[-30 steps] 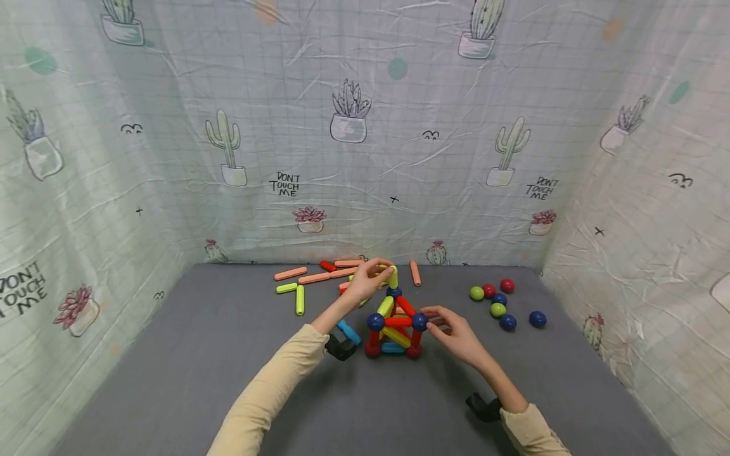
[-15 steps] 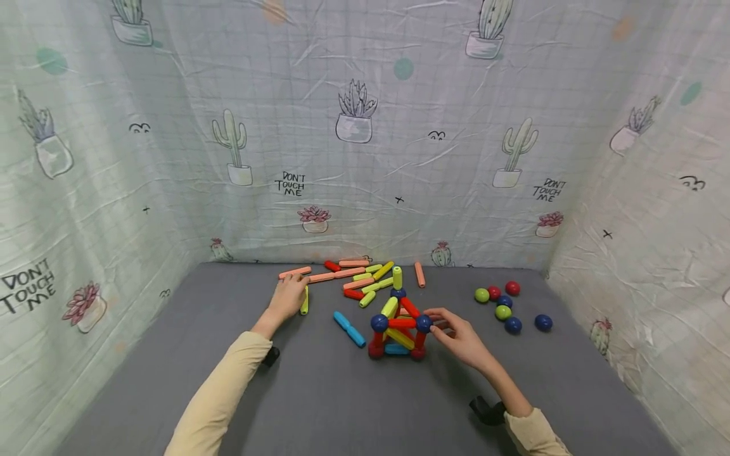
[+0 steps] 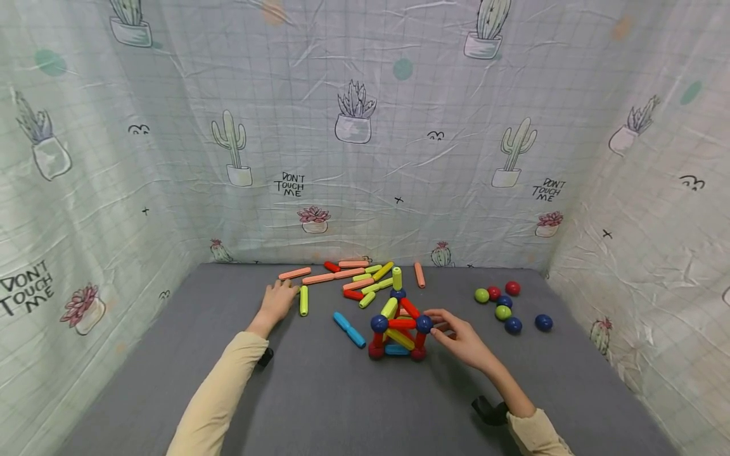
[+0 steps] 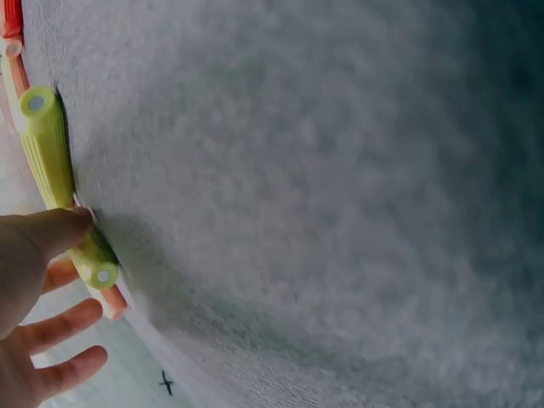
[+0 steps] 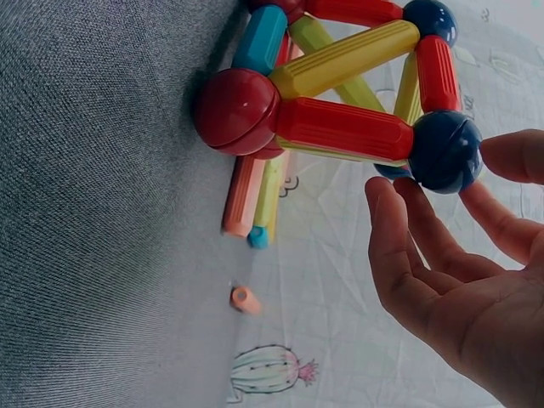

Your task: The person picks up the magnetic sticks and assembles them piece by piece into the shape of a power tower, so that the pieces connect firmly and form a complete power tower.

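My left hand [image 3: 276,301] is at the left of the loose sticks. In the left wrist view its thumb and index finger pinch a short yellow-green magnetic stick [image 4: 98,262], its other fingers spread. A longer yellow-green stick [image 3: 304,301] lies beside it. My right hand [image 3: 459,335] holds the front right blue ball [image 3: 424,323] of a frame built of magnetic sticks and balls, thumb and index finger at the ball. Red balls [image 5: 238,112] form the frame's lower corners. One yellow-green stick [image 3: 397,278] stands upright on the rear blue ball [image 3: 398,294].
Several salmon, red and yellow sticks [image 3: 358,284] lie behind the frame. Two blue sticks [image 3: 349,329] lie end to end at its left. Loose red, green and blue balls [image 3: 504,312] lie at the right. A patterned cloth [image 3: 399,158] hangs around the grey table [image 3: 319,392].
My left hand has left the top of the upright stick and moved left and down to the short yellow-green stick. My right hand stays at the blue ball.
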`<state>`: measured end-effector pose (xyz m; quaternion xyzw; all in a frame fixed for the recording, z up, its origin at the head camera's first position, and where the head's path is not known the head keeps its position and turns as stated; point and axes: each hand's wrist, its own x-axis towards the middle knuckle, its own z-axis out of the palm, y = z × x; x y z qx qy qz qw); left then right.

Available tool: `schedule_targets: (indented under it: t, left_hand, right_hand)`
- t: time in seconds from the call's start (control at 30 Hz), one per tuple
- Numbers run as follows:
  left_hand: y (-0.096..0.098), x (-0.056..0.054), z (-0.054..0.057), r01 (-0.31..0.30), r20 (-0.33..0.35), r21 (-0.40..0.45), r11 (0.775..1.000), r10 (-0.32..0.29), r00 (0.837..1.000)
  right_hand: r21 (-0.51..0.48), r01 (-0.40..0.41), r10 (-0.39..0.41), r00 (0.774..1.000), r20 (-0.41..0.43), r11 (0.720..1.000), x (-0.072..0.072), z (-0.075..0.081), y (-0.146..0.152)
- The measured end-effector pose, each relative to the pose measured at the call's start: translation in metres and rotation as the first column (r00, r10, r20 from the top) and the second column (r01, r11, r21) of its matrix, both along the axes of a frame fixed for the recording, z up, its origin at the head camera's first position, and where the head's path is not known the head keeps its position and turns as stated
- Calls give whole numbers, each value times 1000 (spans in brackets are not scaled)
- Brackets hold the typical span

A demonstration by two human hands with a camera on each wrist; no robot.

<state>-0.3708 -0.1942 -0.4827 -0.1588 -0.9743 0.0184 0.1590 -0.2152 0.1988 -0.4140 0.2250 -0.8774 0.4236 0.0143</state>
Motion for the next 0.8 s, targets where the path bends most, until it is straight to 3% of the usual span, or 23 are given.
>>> schedule_targets:
  t: [0.1,0.37,0.5,0.63,0.7,0.8]
  left_hand:
    - [2,0,-2,-15,-30,-36,999,13,999]
    - [-1,2,-3,-19,40,5,1000,19,999]
    - [-2,4,-4,0,34,-17,1000,0,999]
    - [-1,9,1,30,-41,-16,999,-31,999]
    - [3,12,6,65,-91,-6,998,-65,994]
    - [14,19,17,171,-164,73,983,-157,974]
  right_hand:
    - [7,-7,7,1000,-1,1000,0,0,0]
    - [23,-32,32,999,-19,999,2,1,2]
    - [13,-37,37,999,-11,999,-3,-5,5]
    - [4,-44,45,999,-18,999,-13,-19,11]
    - [5,-46,46,999,-16,999,-10,-15,10]
    - [0,-57,56,998,-17,998,-11,-17,12]
